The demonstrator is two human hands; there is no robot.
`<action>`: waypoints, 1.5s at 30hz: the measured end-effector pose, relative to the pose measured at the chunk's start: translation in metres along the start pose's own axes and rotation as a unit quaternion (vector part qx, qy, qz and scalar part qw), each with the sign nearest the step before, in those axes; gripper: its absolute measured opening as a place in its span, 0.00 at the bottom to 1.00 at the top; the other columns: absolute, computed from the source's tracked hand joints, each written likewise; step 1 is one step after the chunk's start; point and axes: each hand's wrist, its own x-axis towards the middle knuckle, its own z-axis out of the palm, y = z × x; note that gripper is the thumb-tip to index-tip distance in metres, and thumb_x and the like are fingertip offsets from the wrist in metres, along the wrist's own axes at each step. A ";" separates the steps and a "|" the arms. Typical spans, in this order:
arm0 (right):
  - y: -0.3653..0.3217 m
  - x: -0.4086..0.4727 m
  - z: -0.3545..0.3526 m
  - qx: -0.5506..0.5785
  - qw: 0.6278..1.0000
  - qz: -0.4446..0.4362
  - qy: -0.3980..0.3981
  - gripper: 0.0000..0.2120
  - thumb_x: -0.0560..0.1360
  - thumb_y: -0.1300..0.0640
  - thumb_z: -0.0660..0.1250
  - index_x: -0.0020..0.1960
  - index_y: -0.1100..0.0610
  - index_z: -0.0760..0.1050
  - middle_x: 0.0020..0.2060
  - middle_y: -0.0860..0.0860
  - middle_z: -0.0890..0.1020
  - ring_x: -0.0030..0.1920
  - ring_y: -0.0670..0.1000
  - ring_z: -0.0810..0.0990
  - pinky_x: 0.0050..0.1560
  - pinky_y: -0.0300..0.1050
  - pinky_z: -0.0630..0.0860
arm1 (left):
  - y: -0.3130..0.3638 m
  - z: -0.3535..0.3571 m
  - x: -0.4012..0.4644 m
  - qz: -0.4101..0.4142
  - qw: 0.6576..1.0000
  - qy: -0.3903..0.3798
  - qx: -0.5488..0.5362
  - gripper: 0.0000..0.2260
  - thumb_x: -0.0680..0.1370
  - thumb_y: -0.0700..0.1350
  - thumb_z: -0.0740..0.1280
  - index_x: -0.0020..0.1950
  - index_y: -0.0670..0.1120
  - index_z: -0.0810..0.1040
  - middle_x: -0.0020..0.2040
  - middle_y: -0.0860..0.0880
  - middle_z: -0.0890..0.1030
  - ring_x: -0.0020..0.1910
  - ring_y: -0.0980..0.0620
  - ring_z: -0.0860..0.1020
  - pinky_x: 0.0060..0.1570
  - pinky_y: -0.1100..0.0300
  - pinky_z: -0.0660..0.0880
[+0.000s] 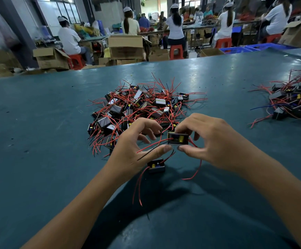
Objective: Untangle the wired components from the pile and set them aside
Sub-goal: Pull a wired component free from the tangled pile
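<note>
- Starting far left: bare stretch of teal table (38, 123), a few dark specks on it.
- Main pile (137, 106) sits mid-table — black box components tangled in red wires, some wire ends splaying outward past its edges.
- Left hand (137, 148) hovers at the pile's near edge, fingers curled loosely; thumb tip (165, 149) presses a black wire (146, 153) and a red wire (153, 144) that run from the held part. Index and middle fingers bend down toward the pile; can't tell if they grip anything else.
- Loose component (156, 165) lies on the table just below the left thumb, apart from the pile, open face up with yellow part visible; its red leads (137, 184) trail toward the near edge.
- Held component (178, 138) is lifted just in front of the pile, between both hands — black housing, yellow part inside, open face toward camera.
- Right hand (212, 142) pinches that component: fingertips on its top, thumb (191, 150) under its lower right edge. A red wire (196, 171) hangs down from beneath this hand in a curve.
- Second pile (296, 103) at far right, well apart from the main one — same black boxes and red wires, one blue wire (259, 107) sticking out left.
- Background beyond the table: seated workers (174, 27), cardboard boxes (126, 46), red stools (176, 52).
</note>
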 end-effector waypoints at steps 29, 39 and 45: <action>-0.001 -0.001 0.005 0.014 0.999 0.046 0.017 0.11 0.72 0.53 0.75 0.52 0.54 0.79 0.42 0.43 0.77 0.41 0.43 0.73 0.47 0.33 0.70 | 0.010 0.021 0.000 -0.212 0.916 0.152 -0.304 0.06 0.69 0.48 0.75 0.37 0.47 0.84 0.35 0.46 0.83 0.30 0.53 0.76 0.30 0.62 0.72; 0.001 -0.001 0.006 0.063 0.992 0.101 0.035 0.08 0.71 0.55 0.76 0.48 0.54 0.80 0.40 0.44 0.81 0.42 0.45 0.78 0.45 0.34 0.72 | 0.010 0.017 -0.001 -0.215 0.927 0.157 -0.264 0.04 0.72 0.44 0.71 0.40 0.47 0.86 0.39 0.44 0.85 0.32 0.50 0.79 0.31 0.62 0.74; 0.010 -0.001 -0.001 0.031 0.992 0.120 0.005 0.07 0.72 0.52 0.74 0.48 0.50 0.78 0.41 0.43 0.81 0.43 0.44 0.78 0.47 0.38 0.73 | 0.003 0.012 -0.002 -0.194 0.954 0.142 -0.180 0.03 0.74 0.46 0.72 0.40 0.50 0.84 0.36 0.49 0.82 0.32 0.53 0.77 0.32 0.61 0.73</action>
